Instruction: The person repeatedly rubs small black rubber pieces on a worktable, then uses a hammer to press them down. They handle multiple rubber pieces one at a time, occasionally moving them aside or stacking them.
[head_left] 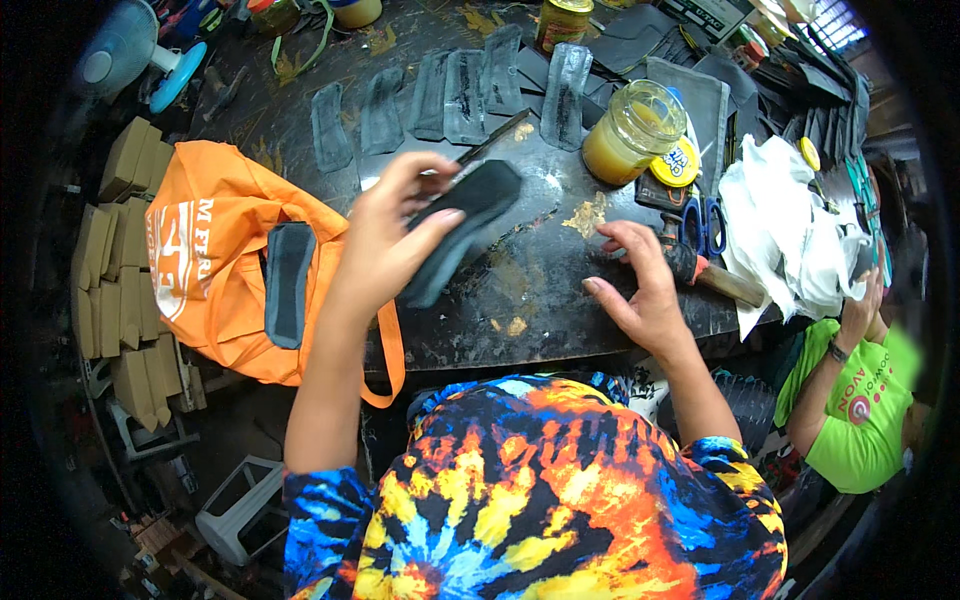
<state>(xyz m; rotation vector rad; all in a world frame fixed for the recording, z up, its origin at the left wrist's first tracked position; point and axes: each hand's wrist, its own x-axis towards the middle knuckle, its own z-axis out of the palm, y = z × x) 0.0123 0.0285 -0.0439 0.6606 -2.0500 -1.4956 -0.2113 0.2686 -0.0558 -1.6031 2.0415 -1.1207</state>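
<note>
My left hand (400,220) is closed on a dark, round-ended strip (480,200) of fabric or leather, held above the table. A thin dark stick (495,138) reaches out from behind its fingers; whether the hand grips this too is hidden. Over the table's front part, my right hand (645,285) is open, fingers curved and apart, with nothing in it. Beside it lies a hammer (730,282) with a wooden handle. Several similar strips (430,95) lie in a row farther back, some with a shiny face. A glass jar (628,135) of yellowish paste stands right of them.
An orange cloth bag (225,250) with another dark strip (289,285) on it hangs at the table's left. Blue-handled scissors (703,226), a yellow lid (676,163) and crumpled white cloth (790,230) lie right. A co-worker in a green shirt (860,400) is at far right.
</note>
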